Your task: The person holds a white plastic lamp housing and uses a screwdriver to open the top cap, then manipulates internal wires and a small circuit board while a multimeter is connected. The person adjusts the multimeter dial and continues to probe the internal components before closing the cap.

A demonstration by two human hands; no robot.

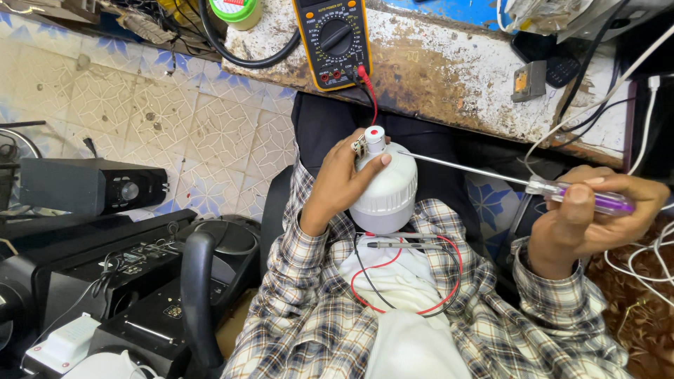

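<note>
My left hand [335,188] grips a white bulb housing [388,189] held upright over my lap, with a small white cap marked by a red dot [375,135] on its top. My right hand [597,217] holds a screwdriver with a clear purple handle [597,198]; its long metal shaft [463,165] points left, the tip close to the top of the housing. Red and black test leads [404,281] lie looped on my lap below the housing, with a probe across them.
A yellow multimeter [333,41] rests on the worn bench edge [449,77] ahead, a red lead plugged into it. Black speakers and audio gear [91,186] crowd the tiled floor at left. White cables [646,260] hang at right. A small grey box [528,81] sits on the bench.
</note>
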